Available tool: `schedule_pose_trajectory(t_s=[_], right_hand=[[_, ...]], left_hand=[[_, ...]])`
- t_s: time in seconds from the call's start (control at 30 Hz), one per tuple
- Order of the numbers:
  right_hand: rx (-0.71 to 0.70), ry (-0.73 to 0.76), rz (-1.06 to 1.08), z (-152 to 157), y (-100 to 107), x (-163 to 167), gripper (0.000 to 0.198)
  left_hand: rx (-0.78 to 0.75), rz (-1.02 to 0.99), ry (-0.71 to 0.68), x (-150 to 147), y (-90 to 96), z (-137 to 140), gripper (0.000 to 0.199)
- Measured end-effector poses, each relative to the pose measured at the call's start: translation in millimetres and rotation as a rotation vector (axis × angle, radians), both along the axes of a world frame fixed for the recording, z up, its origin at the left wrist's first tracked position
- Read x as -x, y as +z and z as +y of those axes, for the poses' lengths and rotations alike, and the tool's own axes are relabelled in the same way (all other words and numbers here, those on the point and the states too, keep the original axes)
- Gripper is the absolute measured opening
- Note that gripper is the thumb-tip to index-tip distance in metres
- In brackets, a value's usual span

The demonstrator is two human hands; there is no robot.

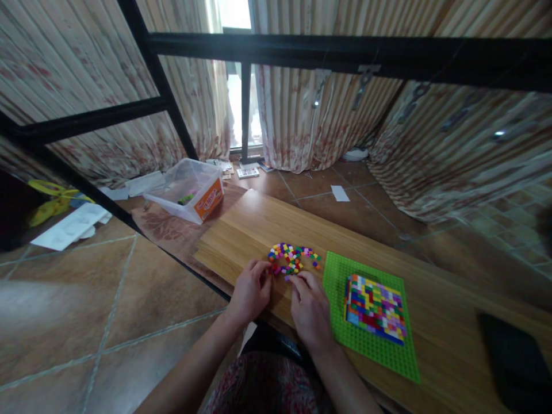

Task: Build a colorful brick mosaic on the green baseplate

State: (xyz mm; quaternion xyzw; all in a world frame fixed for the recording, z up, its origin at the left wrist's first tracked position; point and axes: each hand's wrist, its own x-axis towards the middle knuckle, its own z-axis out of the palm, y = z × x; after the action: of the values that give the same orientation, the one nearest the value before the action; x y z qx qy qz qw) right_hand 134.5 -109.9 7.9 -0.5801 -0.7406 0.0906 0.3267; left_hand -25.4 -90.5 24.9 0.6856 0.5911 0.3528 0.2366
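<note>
My left hand rests at the near left of a loose pile of small toy bricks in many colours. Its thumb and fingers are closed together beside some red bricks, and what they hold is too small to make out. At the near right of the pile is my right hand, its fingertips pinched on a small purple brick. To the right lies a green studded baseplate. A block built of multicoloured bricks stands on it, in several layers.
The pile and baseplate are on a long wooden table. A clear plastic box with an orange label stands beyond its left end. A dark flat object lies at the right. Black metal bars cross in front of the curtains.
</note>
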Motion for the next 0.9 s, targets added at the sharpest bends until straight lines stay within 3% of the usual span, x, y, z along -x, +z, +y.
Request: schedule_pose_trajectory(t_s=[0.1,0.3,0.6,0.7,0.9], right_hand=[[0.007,0.015,0.01,1.6,1.0,3.8,0.03],[0.066,0.005,0.116,0.5,8.8,9.9,0.028],[0.474,-0.043,0.855,-3.4,23.8,21.8,0.028],[0.471,-0.074,0.858,-7.5,26.8,17.9,0.023],[0.493,-0.079,0.825,-19.0,28.4,8.8,0.019]], left_hand=[[0.025,0.03,-0.039,-0.6,1.7,-2.4,0.032],[0.016,-0.027,-0.009,0.5,0.9,-4.3,0.025],[0.034,-0.483,0.011,-17.1,8.1,-25.3,0.019],[0.134,-0.672,-0.002,-21.5,6.5,-30.9,0.018],[0.52,-0.988,-0.046,-15.1,11.0,-32.2,0.02]])
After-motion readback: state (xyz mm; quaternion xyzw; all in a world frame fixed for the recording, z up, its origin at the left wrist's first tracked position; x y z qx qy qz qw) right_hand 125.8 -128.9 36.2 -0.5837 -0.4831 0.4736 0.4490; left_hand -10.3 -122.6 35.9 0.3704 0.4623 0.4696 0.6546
